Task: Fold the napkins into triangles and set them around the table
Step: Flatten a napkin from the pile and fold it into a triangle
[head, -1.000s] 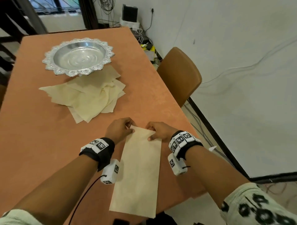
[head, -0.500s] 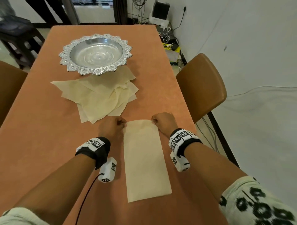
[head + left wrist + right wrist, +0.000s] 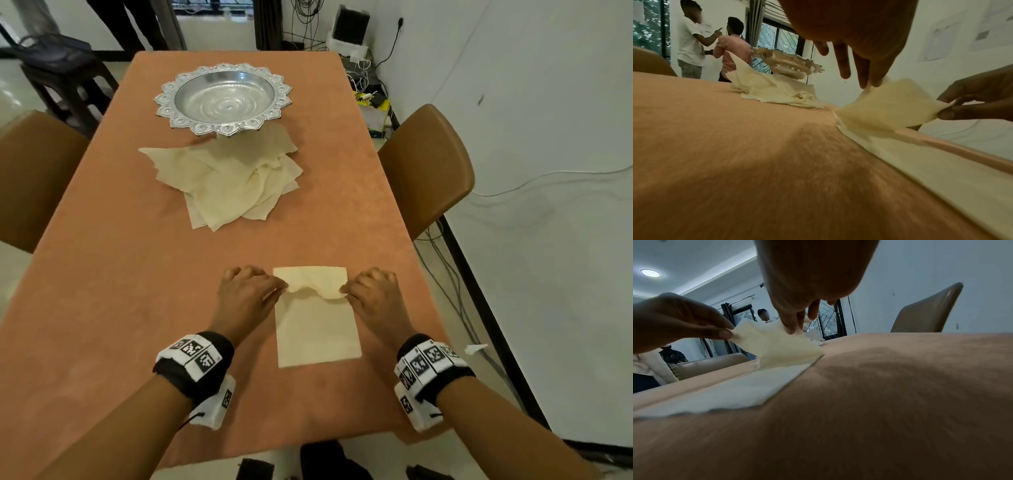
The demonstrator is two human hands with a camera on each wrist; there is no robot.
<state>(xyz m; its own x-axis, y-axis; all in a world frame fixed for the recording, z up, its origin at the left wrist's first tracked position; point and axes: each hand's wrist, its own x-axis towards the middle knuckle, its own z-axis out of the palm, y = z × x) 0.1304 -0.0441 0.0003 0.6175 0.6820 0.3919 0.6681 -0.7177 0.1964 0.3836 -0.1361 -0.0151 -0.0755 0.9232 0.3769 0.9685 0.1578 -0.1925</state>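
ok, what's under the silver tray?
The near rim of the silver tray overhangs the far edge of the loose napkin pile, which lies on the table. How far the napkins run beneath is hidden; anything else under the tray cannot be seen.
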